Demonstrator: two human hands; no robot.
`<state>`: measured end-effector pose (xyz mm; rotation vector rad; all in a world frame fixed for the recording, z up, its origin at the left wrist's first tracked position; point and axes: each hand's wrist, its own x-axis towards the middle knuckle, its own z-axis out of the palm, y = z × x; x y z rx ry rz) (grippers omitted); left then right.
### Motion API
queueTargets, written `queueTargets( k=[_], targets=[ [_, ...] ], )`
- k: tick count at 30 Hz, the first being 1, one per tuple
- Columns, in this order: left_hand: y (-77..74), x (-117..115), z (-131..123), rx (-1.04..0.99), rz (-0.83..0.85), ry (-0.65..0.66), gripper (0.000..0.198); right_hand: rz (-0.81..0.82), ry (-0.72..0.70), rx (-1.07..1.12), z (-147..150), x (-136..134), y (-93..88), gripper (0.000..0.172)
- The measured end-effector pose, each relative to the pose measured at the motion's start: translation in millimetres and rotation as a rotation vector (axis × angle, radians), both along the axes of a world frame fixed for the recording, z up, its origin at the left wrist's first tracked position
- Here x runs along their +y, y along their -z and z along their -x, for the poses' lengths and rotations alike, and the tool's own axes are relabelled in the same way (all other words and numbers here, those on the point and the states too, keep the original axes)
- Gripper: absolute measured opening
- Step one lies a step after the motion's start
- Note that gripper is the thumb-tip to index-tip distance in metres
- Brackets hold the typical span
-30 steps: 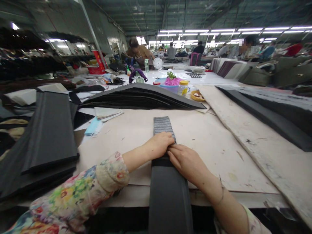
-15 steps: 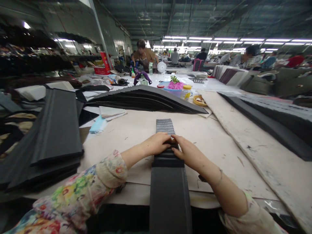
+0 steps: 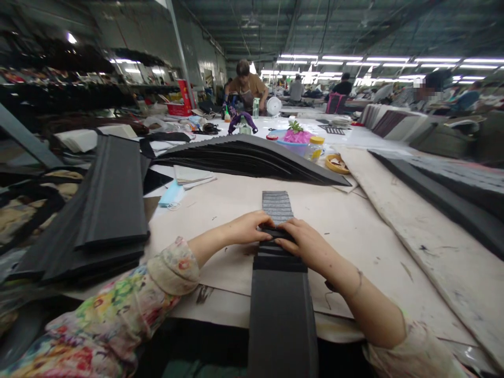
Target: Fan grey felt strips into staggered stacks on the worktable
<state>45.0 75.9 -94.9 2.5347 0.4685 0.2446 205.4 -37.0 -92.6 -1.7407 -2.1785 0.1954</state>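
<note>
A long dark grey fabric strip [image 3: 280, 315] runs from my lap onto the paper-covered table. Its far part is black with crosswise folds, ending in a lighter grey ribbed section [image 3: 276, 203]. From the left, my left hand [image 3: 252, 228] pinches a black fold of the strip between thumb and fingers. My right hand [image 3: 302, 240] grips the same fold from the right edge, thumb nearer me and fingers on the far side. Both hands are close together, a small gap between their fingertips. The fold under the fingers is partly hidden.
Dark grey panels [image 3: 112, 194] lie stacked at the left. A fanned pile of dark sheets [image 3: 240, 155] crosses the back, with a jar [image 3: 314, 149] and a basket [image 3: 337, 164] behind. A blue face mask [image 3: 170, 195] lies left. A co-worker [image 3: 248, 84] leans over the far table.
The view has turned slightly left, so the scene sits further right. Both hands stay at the folded part, with my fingers now pinching a raised black fold more plainly.
</note>
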Motion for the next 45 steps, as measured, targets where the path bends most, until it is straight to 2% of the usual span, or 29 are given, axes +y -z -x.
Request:
queueTargets(
  k=[5,8,11,15,19,22,28,35,40,45],
  targets=[
    [-4.2,-6,3,0.012,-0.167,0.111,0.018,-0.032,-0.041,-0.095,3,-2,-0.1,0.023],
    [-5.5,-12,7,0.029,-0.297,0.119,0.016,-0.065,-0.043,-0.149,5,-4,1.8,0.022],
    [-4.5,-14,11,0.043,-0.359,0.113,0.019,-0.070,-0.028,-0.161,4,-6,2.7,0.023],
    [2.1,-15,23,0.009,-0.364,0.099,0.026,-0.080,0.056,-0.181,1,-13,2.1,0.025],
    [10.3,-15,37,-0.050,-0.277,0.079,0.028,-0.089,0.123,-0.167,0,-19,2.9,0.025],
    [7.3,-12,42,-0.045,-0.216,0.076,0.028,-0.078,0.130,-0.172,1,-20,3.5,0.026],
    [-11.0,2,21,-0.004,-0.245,-0.106,0.027,-0.083,0.124,-0.185,1,-19,3.3,0.025],
    [1.6,5,-7,0.041,-0.409,-0.069,0.021,-0.107,0.124,-0.182,0,-20,6.1,0.026],
    [-7.6,5,-19,0.070,-0.152,-0.182,0.007,-0.125,0.135,-0.153,0,-21,8.4,0.025],
    [-19.7,12,-31,0.152,0.013,-0.165,0.007,-0.172,0.125,-0.085,-2,-22,11.6,0.026]
  ],
)
